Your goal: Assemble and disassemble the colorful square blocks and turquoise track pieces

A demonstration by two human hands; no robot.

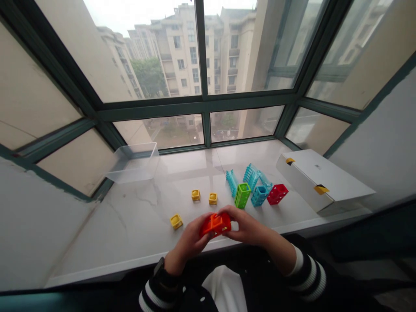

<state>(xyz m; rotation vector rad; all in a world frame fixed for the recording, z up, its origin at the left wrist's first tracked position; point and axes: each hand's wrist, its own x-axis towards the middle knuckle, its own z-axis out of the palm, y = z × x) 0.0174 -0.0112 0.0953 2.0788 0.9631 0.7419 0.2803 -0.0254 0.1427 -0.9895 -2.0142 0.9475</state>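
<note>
Where left hand [190, 239] meets right hand [248, 225], an orange plastic block [216, 224] sits gripped.

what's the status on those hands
Left hand and right hand both gripping orange-red plastic block. Yellow block left of hands, not in the way.

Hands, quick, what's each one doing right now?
Left hand: closed, holding the orange-red plastic block.
Right hand: closed, holding the same block from the other side.
</note>
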